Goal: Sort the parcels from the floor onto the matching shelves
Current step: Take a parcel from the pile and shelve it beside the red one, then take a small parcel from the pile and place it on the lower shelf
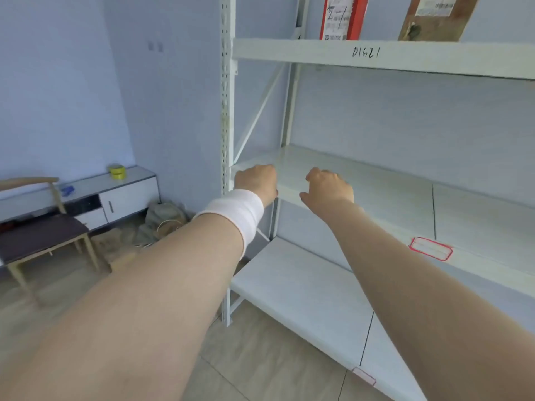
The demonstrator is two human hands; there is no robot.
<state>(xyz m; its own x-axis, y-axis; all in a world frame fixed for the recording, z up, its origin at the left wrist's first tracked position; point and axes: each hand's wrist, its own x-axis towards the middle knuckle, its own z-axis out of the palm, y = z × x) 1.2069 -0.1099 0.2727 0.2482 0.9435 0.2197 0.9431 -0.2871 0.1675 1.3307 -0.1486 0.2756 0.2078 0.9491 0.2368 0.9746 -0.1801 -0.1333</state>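
Both my arms reach out toward the white metal shelf rack [376, 56]. My left hand [256, 180], with a white wrap on the wrist, hangs at the front left corner of the middle shelf [376, 192], fingers curled down, nothing visible in it. My right hand [328, 185] hovers over the same shelf's front edge, fingers bent down, also holding nothing I can see. On the top shelf, marked "D1621", stand a red parcel [344, 15] and a brown parcel [437, 15]. A red-outlined label [430, 248] sits on the middle shelf's front edge.
The bottom shelf [304, 293] lies just above the tiled floor. At left stand a wooden chair [40, 238] and a low white cabinet [121, 195] with a yellow tape roll [117, 172]. Sacks and cord [165, 221] lie on the floor by the wall.
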